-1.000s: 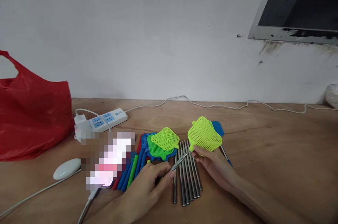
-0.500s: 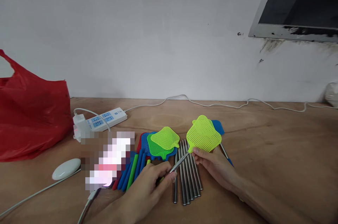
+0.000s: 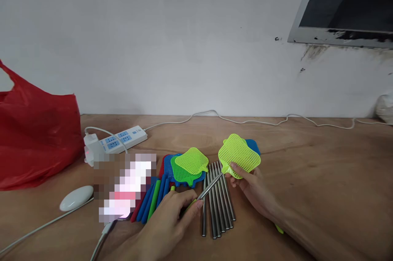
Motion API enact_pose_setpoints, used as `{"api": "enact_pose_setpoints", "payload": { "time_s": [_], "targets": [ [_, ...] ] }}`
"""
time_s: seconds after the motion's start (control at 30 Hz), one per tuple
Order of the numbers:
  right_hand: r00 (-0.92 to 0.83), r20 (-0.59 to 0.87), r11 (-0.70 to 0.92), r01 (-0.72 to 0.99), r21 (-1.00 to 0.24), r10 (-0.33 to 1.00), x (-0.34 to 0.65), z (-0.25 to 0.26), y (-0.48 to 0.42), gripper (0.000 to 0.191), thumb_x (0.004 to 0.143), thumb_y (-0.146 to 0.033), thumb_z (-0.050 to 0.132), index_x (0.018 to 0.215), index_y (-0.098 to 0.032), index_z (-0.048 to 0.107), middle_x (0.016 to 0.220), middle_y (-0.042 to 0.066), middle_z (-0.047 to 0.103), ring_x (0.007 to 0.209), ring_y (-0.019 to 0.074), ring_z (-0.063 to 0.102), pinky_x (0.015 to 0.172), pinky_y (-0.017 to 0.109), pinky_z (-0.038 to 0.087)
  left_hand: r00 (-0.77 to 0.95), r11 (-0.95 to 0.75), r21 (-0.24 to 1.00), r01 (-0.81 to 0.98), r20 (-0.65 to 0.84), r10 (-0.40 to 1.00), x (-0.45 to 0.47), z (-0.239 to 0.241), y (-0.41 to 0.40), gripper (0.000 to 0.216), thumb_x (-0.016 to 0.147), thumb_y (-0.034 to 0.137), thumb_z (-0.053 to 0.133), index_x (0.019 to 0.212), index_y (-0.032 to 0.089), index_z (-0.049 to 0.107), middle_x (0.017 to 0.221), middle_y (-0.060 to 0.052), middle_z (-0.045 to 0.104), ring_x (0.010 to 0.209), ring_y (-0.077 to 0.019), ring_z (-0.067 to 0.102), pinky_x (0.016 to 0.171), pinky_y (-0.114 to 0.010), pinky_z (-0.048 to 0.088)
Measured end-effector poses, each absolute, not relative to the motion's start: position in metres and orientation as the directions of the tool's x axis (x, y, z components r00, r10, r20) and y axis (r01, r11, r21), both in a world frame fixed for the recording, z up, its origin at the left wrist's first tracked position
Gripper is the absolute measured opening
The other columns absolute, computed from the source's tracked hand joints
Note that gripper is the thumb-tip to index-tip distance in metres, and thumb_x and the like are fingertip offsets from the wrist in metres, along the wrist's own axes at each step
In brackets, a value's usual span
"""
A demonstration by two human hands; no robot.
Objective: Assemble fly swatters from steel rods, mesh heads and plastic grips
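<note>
My left hand (image 3: pixel 170 218) is closed around the handle end of a fly swatter, where a bit of yellow-green grip shows by the metal rod (image 3: pixel 211 185). My right hand (image 3: pixel 253 185) pinches the yellow-green mesh swatter head (image 3: pixel 239 154) near its neck, thumb on top. Rod and head meet at the neck. Under them several bare metal rods (image 3: pixel 218 212) lie side by side. Loose swatter heads overlap left of the rods, with a yellow-green one (image 3: pixel 192 160) uppermost and a green one (image 3: pixel 187 175) below. Blue, green and red grips (image 3: pixel 153 199) lie beside my left hand.
Behind my right hand, a blue swatter head (image 3: pixel 253 146) is partly covered. A white power strip (image 3: pixel 132 136), a blurred-out lit device (image 3: pixel 129 187), a white oval object (image 3: pixel 76 198) and a red plastic bag (image 3: pixel 39 134) are at left. A cable (image 3: pixel 245 121) runs along the wall.
The held swatter head has shifted slightly right and turned a little. My right thumb now lies further over its mesh. My left hand has barely moved.
</note>
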State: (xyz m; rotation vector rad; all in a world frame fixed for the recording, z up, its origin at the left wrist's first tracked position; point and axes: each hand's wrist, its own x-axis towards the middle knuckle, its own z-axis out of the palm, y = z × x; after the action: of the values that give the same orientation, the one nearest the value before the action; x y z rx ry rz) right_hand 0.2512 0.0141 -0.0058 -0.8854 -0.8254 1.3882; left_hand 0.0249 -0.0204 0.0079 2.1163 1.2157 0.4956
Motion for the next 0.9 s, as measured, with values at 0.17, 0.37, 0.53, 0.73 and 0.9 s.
{"api": "enact_pose_setpoints", "payload": {
  "time_s": [0.17, 0.37, 0.53, 0.73, 0.9],
  "targets": [
    [0.005, -0.021, -0.017, -0.442, -0.897, 1.000, 0.2521, -0.0089, 0.0113, 0.032, 0.068, -0.036, 0.088, 0.089, -0.020, 0.071, 0.082, 0.002, 0.069, 0.067, 0.0155, 0.063, 0.052, 0.025, 0.046, 0.482, -0.331, 0.680, 0.655, -0.037, 0.876, 0.0248, 0.0084, -0.0215, 0.042, 0.100, 0.048, 0.032, 0.071, 0.021, 0.044, 0.070, 0.001, 0.052, 0.069, -0.0182, 0.051, 0.064, -0.028, 0.034],
    [0.014, -0.025, -0.016, -0.437, -0.899, 1.000, 0.2505, -0.0106, 0.0104, 0.033, 0.067, -0.037, 0.089, 0.089, -0.019, 0.072, 0.078, 0.003, 0.069, 0.064, 0.0153, 0.062, 0.051, 0.025, 0.045, 0.480, -0.335, 0.668, 0.664, -0.038, 0.877, 0.0237, 0.0091, -0.0202, 0.043, 0.100, 0.049, 0.032, 0.071, 0.021, 0.045, 0.069, 0.001, 0.051, 0.069, -0.0184, 0.052, 0.065, -0.028, 0.036],
    [-0.007, -0.041, -0.040, -0.421, -0.906, 0.999, 0.2500, -0.0103, 0.0089, 0.033, 0.065, -0.040, 0.089, 0.084, -0.019, 0.071, 0.071, 0.003, 0.070, 0.059, 0.0146, 0.059, 0.050, 0.025, 0.044, 0.481, -0.350, 0.658, 0.667, -0.021, 0.876, 0.0235, 0.0050, -0.0214, 0.043, 0.100, 0.049, 0.033, 0.071, 0.021, 0.047, 0.069, 0.001, 0.053, 0.068, -0.0187, 0.053, 0.065, -0.028, 0.037],
    [-0.007, 0.000, -0.004, -0.434, -0.901, 1.000, 0.2515, -0.0060, 0.0113, 0.031, 0.069, -0.039, 0.086, 0.085, -0.019, 0.071, 0.074, 0.004, 0.070, 0.061, 0.0144, 0.060, 0.051, 0.025, 0.045, 0.495, -0.403, 0.637, 0.657, 0.038, 0.868, 0.0241, 0.0011, -0.0173, 0.043, 0.103, 0.048, 0.031, 0.074, 0.021, 0.048, 0.072, 0.001, 0.057, 0.070, -0.0182, 0.054, 0.068, -0.030, 0.037],
    [0.085, 0.004, 0.045, -0.480, -0.876, 0.996, 0.2531, -0.0041, 0.0154, 0.031, 0.068, -0.037, 0.087, 0.086, -0.019, 0.069, 0.071, 0.002, 0.068, 0.061, 0.0152, 0.061, 0.049, 0.025, 0.044, 0.499, -0.409, 0.610, 0.679, 0.024, 0.866, 0.0219, 0.0028, -0.0145, 0.043, 0.104, 0.048, 0.029, 0.080, 0.021, 0.053, 0.077, -0.001, 0.061, 0.074, -0.0199, 0.056, 0.067, -0.031, 0.038]
  ]
}}
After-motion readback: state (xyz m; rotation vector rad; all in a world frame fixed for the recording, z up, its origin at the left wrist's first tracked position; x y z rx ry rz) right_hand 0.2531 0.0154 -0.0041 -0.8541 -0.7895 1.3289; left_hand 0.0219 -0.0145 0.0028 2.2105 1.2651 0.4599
